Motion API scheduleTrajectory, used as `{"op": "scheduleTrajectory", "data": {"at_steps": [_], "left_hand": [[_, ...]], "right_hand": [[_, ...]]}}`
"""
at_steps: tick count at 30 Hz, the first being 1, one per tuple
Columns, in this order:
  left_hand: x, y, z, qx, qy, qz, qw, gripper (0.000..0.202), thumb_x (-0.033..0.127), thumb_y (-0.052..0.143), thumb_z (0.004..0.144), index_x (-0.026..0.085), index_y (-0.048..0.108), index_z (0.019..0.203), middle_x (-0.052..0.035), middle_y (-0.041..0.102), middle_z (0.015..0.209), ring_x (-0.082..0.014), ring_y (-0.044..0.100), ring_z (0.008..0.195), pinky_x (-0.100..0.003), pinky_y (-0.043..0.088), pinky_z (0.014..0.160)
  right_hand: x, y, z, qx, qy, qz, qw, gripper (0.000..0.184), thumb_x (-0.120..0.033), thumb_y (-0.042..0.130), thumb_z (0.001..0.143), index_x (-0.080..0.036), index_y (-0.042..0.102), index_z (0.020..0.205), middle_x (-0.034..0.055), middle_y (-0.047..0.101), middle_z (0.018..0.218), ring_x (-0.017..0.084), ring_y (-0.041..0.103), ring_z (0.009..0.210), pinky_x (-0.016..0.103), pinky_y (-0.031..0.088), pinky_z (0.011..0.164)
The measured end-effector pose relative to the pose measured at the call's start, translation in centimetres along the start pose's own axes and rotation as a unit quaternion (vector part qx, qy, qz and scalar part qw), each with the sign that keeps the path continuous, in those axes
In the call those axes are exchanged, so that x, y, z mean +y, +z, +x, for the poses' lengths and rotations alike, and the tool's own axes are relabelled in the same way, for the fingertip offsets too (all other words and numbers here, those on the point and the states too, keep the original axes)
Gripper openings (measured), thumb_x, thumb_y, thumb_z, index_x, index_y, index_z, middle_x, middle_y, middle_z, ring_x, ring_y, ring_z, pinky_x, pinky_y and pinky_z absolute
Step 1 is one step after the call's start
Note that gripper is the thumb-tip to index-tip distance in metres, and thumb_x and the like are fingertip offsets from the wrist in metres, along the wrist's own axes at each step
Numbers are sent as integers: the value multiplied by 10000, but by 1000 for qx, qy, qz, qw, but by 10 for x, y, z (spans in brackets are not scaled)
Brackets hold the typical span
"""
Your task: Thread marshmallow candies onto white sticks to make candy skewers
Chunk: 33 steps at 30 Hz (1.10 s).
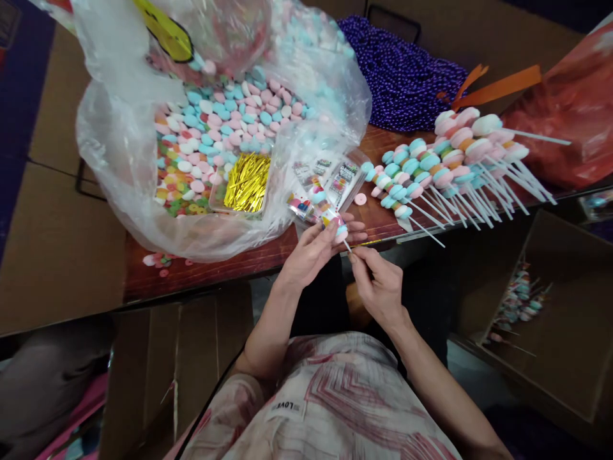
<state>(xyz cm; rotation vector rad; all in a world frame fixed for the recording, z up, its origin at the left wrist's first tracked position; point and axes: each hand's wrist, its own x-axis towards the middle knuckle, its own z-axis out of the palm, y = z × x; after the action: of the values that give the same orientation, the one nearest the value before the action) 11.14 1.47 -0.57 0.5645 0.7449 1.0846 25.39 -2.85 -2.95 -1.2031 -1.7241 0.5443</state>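
Between my hands is a candy skewer [341, 235], its candies inside a printed clear wrapper and its white stick pointing down toward me. My left hand [313, 249] holds the wrapped candies between thumb and fingers. My right hand [380, 281] pinches the stick just below the candies. Right behind them lies a fan of printed candy bags [342, 182]. A clear tub of gold twist ties [246, 184] stands to the left of these bags. A pile of candy skewers [431, 167] lies to the right, sticks toward me.
A large clear plastic bag [108, 198] holds loose pastel candies [230, 115], with yellow-handled scissors [165, 29] on top. Purple bead strands [397, 70] and a red plastic bag [569, 121] lie behind. Below right, a cardboard box [560, 319] contains finished-looking skewers [522, 297].
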Motion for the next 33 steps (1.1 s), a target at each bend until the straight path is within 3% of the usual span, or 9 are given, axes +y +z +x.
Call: {"op": "scheduleTrajectory", "data": {"at_steps": [4,8,12,15,19,28,33], "left_hand": [[8,-4,7,110,95,-7,989,275,433,732,850,180,681,945,-76,760,1010,-253,711,1106,-354,554,934],[10,-4,19,160,115,-28,980,154,340,661,920,187,658,901,-35,755,873,-205,736,1020,-310,578,887],[9,-4,24,208,137,-66,966,129,300,596,964,194,624,897,-12,742,826,-182,748,943,-315,576,895],[7,-3,23,204,135,-67,967,132,301,577,977,195,623,915,-13,749,860,-170,746,942,-291,569,885],[0,-2,19,157,91,-43,983,161,341,619,953,185,646,926,-25,748,882,-182,740,980,-278,559,854],[-13,6,10,116,43,-26,992,204,359,660,923,158,644,953,-53,745,907,-186,742,929,-316,560,867],[-12,2,7,107,81,-10,991,254,377,722,870,170,631,985,-61,746,985,-185,744,923,-305,555,857]], "right_hand": [[1,-1,-1,1,-27,-16,1000,123,-134,548,945,-188,658,940,22,696,758,110,629,609,221,487,599],[2,1,-4,-27,-56,-49,997,133,-152,547,950,-202,666,917,13,688,717,113,615,581,231,486,602],[2,-4,-8,-42,-5,-15,999,120,-168,545,958,-198,656,926,7,687,746,100,611,597,214,474,600],[2,-7,-7,-51,49,23,997,116,-193,552,960,-197,653,905,-6,673,750,91,592,601,205,455,589],[2,-3,-1,-49,70,36,996,141,-237,555,956,-196,663,876,-13,648,705,94,552,562,220,440,576],[-5,18,9,24,117,4,993,203,-273,514,955,-204,616,793,-24,585,630,98,480,512,235,416,566],[-10,6,2,-72,197,89,974,226,-325,518,974,-204,615,810,-41,548,607,102,502,544,232,405,577]]}}
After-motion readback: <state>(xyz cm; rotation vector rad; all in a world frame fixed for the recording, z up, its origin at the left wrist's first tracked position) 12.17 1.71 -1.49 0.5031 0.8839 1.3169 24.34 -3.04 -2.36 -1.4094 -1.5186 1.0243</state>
